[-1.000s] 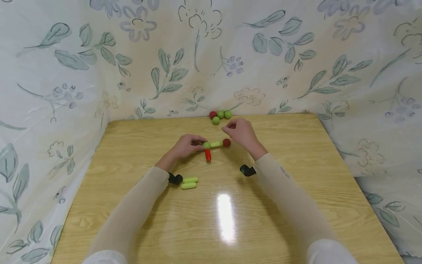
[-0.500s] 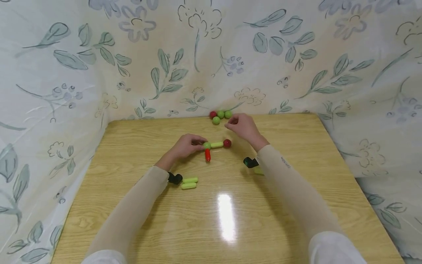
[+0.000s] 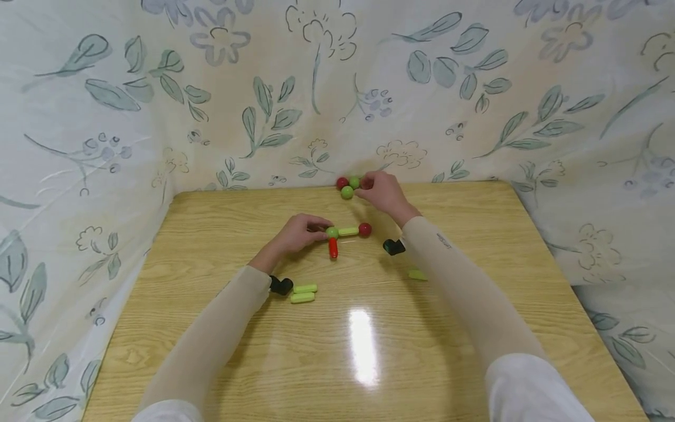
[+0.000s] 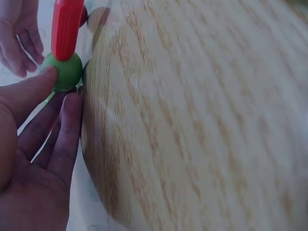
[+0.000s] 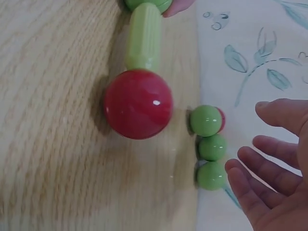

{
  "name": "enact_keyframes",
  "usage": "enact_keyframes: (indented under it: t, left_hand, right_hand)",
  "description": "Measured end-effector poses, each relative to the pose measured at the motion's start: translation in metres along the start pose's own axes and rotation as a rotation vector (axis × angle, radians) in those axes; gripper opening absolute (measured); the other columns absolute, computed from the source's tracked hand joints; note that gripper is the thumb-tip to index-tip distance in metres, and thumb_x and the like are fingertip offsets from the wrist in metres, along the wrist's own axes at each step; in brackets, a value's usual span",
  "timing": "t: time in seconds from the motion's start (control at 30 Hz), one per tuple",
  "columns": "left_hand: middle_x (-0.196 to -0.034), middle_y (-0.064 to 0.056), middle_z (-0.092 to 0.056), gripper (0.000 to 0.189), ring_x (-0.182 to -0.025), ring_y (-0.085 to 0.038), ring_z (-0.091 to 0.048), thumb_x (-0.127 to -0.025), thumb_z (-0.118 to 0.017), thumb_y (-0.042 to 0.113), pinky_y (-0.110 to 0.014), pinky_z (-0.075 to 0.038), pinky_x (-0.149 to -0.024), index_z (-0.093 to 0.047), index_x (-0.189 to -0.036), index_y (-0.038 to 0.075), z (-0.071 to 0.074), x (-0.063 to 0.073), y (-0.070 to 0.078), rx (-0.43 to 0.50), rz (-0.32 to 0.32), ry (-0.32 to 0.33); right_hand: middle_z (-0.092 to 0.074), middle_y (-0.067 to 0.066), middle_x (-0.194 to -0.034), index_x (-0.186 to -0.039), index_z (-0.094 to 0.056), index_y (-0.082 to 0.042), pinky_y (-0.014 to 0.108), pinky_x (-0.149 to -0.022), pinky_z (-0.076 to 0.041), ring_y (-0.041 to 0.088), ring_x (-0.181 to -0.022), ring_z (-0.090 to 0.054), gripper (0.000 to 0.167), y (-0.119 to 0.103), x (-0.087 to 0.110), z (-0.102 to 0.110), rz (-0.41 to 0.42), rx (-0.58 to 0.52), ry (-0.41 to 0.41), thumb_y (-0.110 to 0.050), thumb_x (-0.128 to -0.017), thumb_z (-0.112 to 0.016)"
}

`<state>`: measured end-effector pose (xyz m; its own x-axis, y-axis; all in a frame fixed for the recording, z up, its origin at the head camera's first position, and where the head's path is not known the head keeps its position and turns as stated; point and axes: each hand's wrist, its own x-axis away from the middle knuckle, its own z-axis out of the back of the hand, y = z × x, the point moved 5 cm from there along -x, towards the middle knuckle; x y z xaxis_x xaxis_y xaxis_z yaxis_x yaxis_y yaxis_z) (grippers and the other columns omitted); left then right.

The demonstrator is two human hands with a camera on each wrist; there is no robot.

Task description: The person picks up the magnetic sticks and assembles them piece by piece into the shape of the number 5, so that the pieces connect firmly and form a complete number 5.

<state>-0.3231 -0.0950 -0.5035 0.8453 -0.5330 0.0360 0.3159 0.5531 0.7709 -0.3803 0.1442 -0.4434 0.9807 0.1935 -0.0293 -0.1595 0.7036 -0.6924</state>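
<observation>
My left hand (image 3: 299,233) pinches a green ball (image 3: 331,233) between thumb and fingers. From that ball a red ribbed stick (image 3: 333,248) points toward me. A light green stick (image 3: 348,232) runs right from it to a red ball (image 3: 365,229). My right hand (image 3: 386,192) is over the back edge of the table, fingers parted beside the loose balls. In the right wrist view three loose green balls (image 5: 211,147) stand in a row, a red one partly hidden behind. In the head view the right hand covers one green ball.
Two light green sticks (image 3: 303,298) lie side by side near the left forearm. Another light green stick (image 3: 418,275) is partly hidden by the right sleeve. Black camera mounts (image 3: 394,247) stick out from the wrists. A floral cloth (image 3: 253,70) hangs behind the wooden table (image 3: 237,363).
My right hand has moved back from above the joined red ball to the loose balls. The left hand stays on the green ball. A stick by the right sleeve has come into view.
</observation>
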Motion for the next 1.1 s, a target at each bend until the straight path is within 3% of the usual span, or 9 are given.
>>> enact_keyframes:
  t: [0.23,0.43,0.77,1.1]
  left_hand:
    - [-0.127,-0.006,-0.077,0.031,-0.115,-0.024,-0.07,-0.104,-0.076,0.014,-0.045,-0.054,-0.104,-0.078,-0.135,0.011,0.001,-0.001,-0.001,-0.005,-0.008,0.005]
    - [-0.129,-0.006,-0.076,0.031,-0.117,-0.024,-0.07,-0.104,-0.076,0.013,-0.044,-0.053,-0.105,-0.077,-0.135,0.01,0.0,-0.001,0.001,-0.001,-0.002,-0.001]
    - [-0.128,-0.007,-0.076,0.031,-0.116,-0.024,-0.07,-0.104,-0.076,0.012,-0.044,-0.053,-0.105,-0.077,-0.135,0.009,0.001,0.0,0.001,0.001,0.001,-0.001]
    - [-0.127,-0.006,-0.077,0.031,-0.115,-0.023,-0.07,-0.104,-0.077,0.014,-0.043,-0.053,-0.105,-0.078,-0.134,0.01,0.001,-0.001,0.002,0.012,-0.002,0.004]
  right_hand:
    - [-0.072,0.016,-0.127,-0.133,-0.071,0.002,0.045,-0.105,-0.052,0.031,-0.119,-0.065,0.037,0.001,-0.014,-0.012,0.019,-0.002,-0.011,-0.018,-0.103,-0.078]
    - [-0.071,0.013,-0.124,-0.132,-0.072,-0.003,0.044,-0.101,-0.053,0.029,-0.115,-0.064,0.034,0.007,-0.025,-0.022,-0.007,0.0,-0.016,-0.019,-0.103,-0.077]
    - [-0.071,0.014,-0.122,-0.135,-0.068,-0.006,0.044,-0.098,-0.054,0.03,-0.112,-0.064,0.038,0.011,-0.029,-0.035,-0.07,-0.014,-0.038,-0.023,-0.103,-0.079]
    - [-0.07,0.006,-0.116,-0.128,-0.071,-0.012,0.041,-0.096,-0.054,0.025,-0.108,-0.064,0.028,0.017,-0.034,-0.041,-0.066,0.012,-0.025,-0.025,-0.104,-0.078]
